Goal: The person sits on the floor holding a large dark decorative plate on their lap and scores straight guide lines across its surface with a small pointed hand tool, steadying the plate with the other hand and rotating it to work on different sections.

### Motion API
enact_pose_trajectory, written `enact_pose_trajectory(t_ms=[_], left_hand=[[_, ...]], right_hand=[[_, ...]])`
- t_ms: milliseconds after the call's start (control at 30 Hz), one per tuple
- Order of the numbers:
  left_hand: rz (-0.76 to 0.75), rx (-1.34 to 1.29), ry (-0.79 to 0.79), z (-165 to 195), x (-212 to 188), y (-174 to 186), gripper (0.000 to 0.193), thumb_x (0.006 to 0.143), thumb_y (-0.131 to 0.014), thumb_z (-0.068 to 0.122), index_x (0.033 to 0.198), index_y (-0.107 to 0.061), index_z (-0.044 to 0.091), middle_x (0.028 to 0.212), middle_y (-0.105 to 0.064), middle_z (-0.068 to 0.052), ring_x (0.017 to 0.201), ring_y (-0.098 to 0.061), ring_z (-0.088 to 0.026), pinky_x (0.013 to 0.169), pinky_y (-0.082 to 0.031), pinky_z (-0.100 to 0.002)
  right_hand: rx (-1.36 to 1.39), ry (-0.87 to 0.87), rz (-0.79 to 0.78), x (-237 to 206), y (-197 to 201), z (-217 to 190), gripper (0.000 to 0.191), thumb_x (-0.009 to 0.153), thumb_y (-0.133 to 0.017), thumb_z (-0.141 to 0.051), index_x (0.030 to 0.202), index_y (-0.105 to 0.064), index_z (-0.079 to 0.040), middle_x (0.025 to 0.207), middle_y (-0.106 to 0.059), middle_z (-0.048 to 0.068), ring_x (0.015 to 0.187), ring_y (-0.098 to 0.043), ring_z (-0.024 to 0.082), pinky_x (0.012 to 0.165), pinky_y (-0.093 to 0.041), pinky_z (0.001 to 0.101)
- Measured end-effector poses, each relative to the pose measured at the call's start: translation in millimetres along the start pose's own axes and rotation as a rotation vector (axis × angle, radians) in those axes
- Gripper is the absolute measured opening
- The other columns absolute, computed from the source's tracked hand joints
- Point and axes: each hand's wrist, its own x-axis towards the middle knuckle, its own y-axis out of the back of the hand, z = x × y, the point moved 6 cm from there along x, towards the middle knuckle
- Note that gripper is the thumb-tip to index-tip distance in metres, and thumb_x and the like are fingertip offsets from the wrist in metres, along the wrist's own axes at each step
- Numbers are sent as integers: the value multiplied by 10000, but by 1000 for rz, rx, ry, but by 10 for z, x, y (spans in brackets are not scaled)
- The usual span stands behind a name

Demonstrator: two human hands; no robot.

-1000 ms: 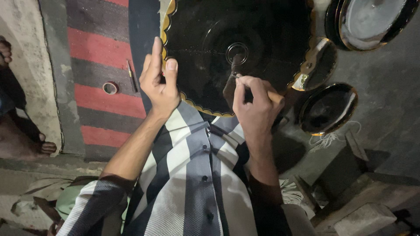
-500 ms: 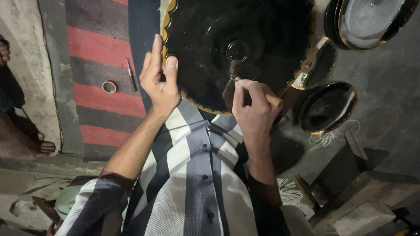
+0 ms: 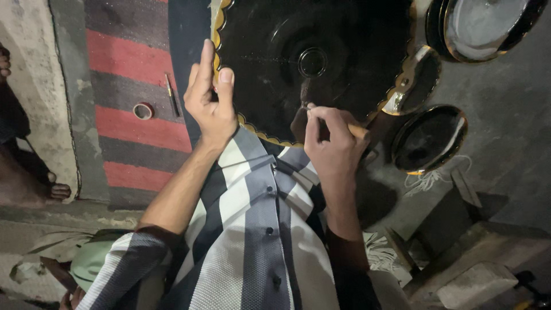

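Note:
A large glossy black plate [image 3: 275, 63] with a scalloped gold rim leans against my striped shirt. My left hand [image 3: 209, 100] grips its left edge, thumb and fingers on the gold rim. My right hand [image 3: 333, 146] pinches a thin wooden-handled brush [image 3: 359, 131], its tip resting on the black surface just below a small raised ring [image 3: 313, 62] at the plate's middle.
Smaller black gold-rimmed dishes [image 3: 427, 138] lie at the right, with another round dish [image 3: 488, 26] at top right. A tape roll [image 3: 143, 110] and a pen-like tool [image 3: 171, 95] rest on the red-striped mat [image 3: 132, 126]. Another person's foot [image 3: 54, 190] is at left. Wooden blocks [image 3: 470, 275] sit bottom right.
The plate has shifted slightly, its centre ring now a little farther from the brush tip. My right hand has edged down along the surface; the left hand keeps its hold.

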Motion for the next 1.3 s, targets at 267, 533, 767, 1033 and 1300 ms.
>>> enact_pose_trajectory(t_ms=[267, 533, 767, 1033, 1300], left_hand=[[21, -9, 12, 9, 11, 4, 449, 1116, -652, 56, 1539, -517, -1, 952, -521, -15, 789, -482, -79, 697, -405, -234], [23, -23, 12, -5, 2, 9, 450, 1121, -649, 60, 1546, -513, 3, 920, -502, -11, 771, -472, -80, 687, -394, -235], [25, -7, 14, -12, 0, 9, 446, 1116, -659, 74, 1536, -526, 3, 908, -473, -2, 751, -459, -78, 676, -393, -231], [28, 4, 27, -16, -3, 26, 443, 1120, -654, 71, 1539, -528, 2, 912, -505, -5, 765, -461, -78, 681, -387, -228], [26, -16, 41, -42, -1, 24, 440, 1108, -650, 63, 1525, -528, -7, 919, -493, -7, 752, -451, -77, 665, -375, -224]], right_hand=[[53, -31, 19, -27, 30, -17, 88, 955, -742, 32, 959, -675, -25, 951, -763, 79, 904, -781, 195, 744, -619, 287], [50, -10, -17, -90, 63, -76, 84, 922, -743, 31, 956, -692, -27, 970, -775, 86, 913, -772, 204, 777, -607, 306], [23, -95, -33, -110, -7, -15, 86, 938, -759, 36, 992, -720, -19, 983, -780, 97, 896, -785, 188, 745, -628, 277], [88, -92, -75, -269, 11, -42, 92, 936, -728, 45, 1009, -703, -6, 1026, -782, 109, 985, -787, 210, 789, -641, 282], [58, -59, -49, -261, -30, -23, 101, 957, -724, 41, 1036, -693, -14, 1012, -767, 108, 942, -779, 196, 792, -633, 280]])
